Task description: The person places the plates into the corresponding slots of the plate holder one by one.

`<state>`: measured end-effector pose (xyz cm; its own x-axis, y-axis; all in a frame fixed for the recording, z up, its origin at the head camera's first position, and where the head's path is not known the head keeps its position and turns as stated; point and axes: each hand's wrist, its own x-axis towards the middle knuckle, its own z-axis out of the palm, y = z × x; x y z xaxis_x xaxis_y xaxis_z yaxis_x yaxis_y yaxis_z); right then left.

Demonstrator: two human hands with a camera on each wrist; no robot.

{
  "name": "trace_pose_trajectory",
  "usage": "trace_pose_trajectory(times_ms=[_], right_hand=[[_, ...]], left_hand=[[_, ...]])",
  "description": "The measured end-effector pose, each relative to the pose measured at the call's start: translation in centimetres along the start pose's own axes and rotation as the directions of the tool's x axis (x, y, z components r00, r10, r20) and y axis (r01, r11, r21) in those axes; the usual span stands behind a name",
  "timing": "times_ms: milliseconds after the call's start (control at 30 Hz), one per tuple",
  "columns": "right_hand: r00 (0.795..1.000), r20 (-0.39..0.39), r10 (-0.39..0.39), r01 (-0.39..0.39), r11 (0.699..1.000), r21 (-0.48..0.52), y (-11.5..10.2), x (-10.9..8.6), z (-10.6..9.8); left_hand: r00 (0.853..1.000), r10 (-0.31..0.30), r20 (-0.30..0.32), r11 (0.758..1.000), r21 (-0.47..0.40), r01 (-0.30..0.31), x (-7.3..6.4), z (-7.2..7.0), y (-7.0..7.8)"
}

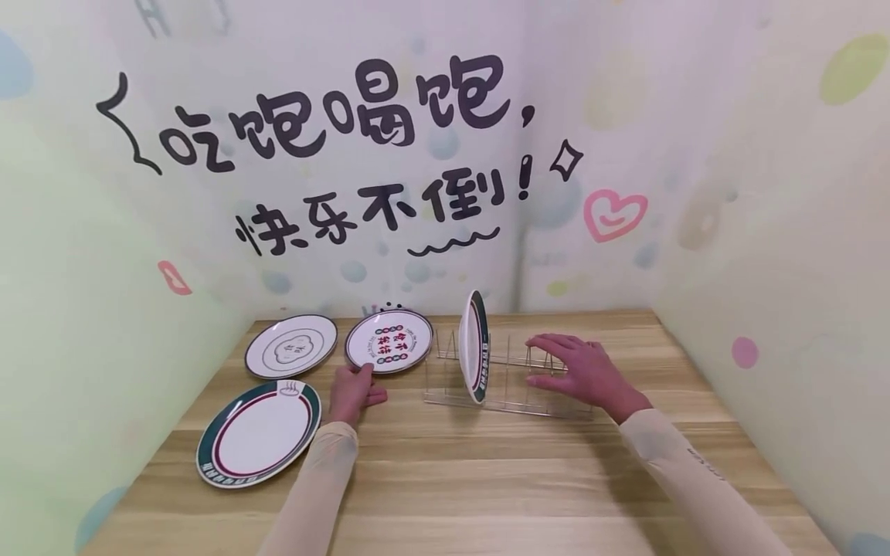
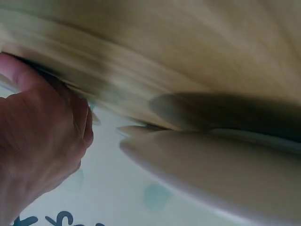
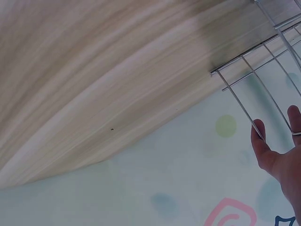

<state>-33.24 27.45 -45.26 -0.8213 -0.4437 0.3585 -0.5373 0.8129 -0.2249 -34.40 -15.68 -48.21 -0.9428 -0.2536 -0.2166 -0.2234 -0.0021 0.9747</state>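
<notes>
Risking the red-lettered plate (image 1: 389,340) slipping from weak contact
Left hand (image 1: 351,394) is touching it on the worktop (image 1: 487,486), cannot tell if pinching; right fingers (image 1: 562,344) are grasping the wire rack (image 1: 514,411), whose jolting could be toppling the upright plate (image 1: 469,347)

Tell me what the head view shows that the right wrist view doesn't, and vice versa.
Head view only: the left grip, cloud-patterned plate, red-lettered plate, green-rimmed plate lying flat, upright plate in the wire rack, and wall lettering.

Right wrist view only: a tiny dark speck on the wooden table.

Both: the right grip at the rack, the table, and the pink heart, cut off in the wrist view.
</notes>
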Motion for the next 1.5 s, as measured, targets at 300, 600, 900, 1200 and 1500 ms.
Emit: trace_pose_trajectory(times_ms=[300,600,900,1200,1500], right_hand=[[1.0,-0.017,-0.008,0.008,1.0,-0.002,-0.5,0.2,0.1],[1.0,-0.016,0.001,-0.001,1.0,-0.01,-0.2,0.1,0.0],[1.0,-0.005,0.008,-0.008,1.0,-0.007,-0.1,0.1,0.2],[1.0,-0.014,0.004,-0.004,1.0,-0.002,-0.1,0.1,0.2],[1.0,-0.015,-0.006,0.006,1.0,0.0,0.0,0.0,0.3]], left_hand=[[1.0,0.009,-0.007,0.994,-0.112,-0.01,1.0,-0.2,0.3],[0.996,-0.054,0.066,0.917,-0.391,0.076,2.0,0.1,1.4],[0.982,0.011,0.19,0.927,-0.369,0.061,0.8,-1.0,2.4],[0.971,0.128,0.201,0.948,-0.314,-0.06,-1.4,-2.4,6.3],[0.923,0.285,0.261,0.923,-0.334,-0.19,-5.2,-2.3,11.8]])
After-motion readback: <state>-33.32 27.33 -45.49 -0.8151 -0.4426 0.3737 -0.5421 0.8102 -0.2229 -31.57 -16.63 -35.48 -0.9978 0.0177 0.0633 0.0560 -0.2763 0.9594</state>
